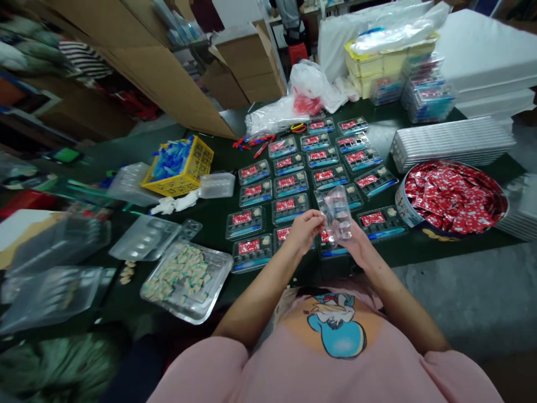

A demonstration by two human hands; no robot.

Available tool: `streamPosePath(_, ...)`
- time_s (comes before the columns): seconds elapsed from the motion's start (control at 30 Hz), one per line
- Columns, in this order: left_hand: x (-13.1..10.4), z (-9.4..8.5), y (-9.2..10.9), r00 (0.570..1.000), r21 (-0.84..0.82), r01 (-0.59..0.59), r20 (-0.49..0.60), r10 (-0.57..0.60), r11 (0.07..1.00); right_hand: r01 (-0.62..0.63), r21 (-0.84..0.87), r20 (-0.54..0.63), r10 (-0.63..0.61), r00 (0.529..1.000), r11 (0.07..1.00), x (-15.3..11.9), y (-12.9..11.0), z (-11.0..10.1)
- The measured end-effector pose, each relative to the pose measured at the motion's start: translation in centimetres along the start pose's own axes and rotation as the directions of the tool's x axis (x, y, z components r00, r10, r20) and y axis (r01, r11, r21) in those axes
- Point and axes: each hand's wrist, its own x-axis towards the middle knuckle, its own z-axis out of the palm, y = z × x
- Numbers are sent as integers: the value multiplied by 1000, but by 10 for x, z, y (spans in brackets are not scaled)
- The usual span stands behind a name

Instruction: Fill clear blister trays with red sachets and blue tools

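Observation:
In front of my chest, both hands are on a clear molded plastic blister tray (339, 211), raised above the table and tilted. My left hand (306, 228) pinches its left edge with thumb and fingertips. My right hand (357, 242) grips the lower right side, its fingers partly hidden behind the plastic. Under and around them lie rows of filled blister trays (290, 208), each with a red printed packet, a blue pen-like tool and a small beige piece. One more filled tray (380, 221) is just right of my right hand.
At right, a round tin (406, 202) holds many red packets beside stacked silvery trays (453, 143). To the left are a yellow basket (197, 168) of blue items and a metal tray (220, 268) of small beige-green pieces. Pliers (254, 141), plastic bags and cardboard stand farther back.

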Motion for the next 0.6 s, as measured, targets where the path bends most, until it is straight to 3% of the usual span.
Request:
streamPosePath(0.1,6,-12,4,1000,-58,-10,24,11,998,17,75,-72,-12,997,997,0,-13,-17)
streamPosePath(0.4,25,-56,-3,965,-158,241,143,-220,957,143,46,-226,-129,966,989,-28,-56,-64)
streamPosePath(0.5,28,-59,-13,946,-192,323,93,-311,927,154,30,-259,-142,956,988,-39,-59,-73)
streamPosePath(0.6,24,-52,-28,932,-288,338,-30,-361,896,147,12,-282,-138,950,989,-47,-56,-76)
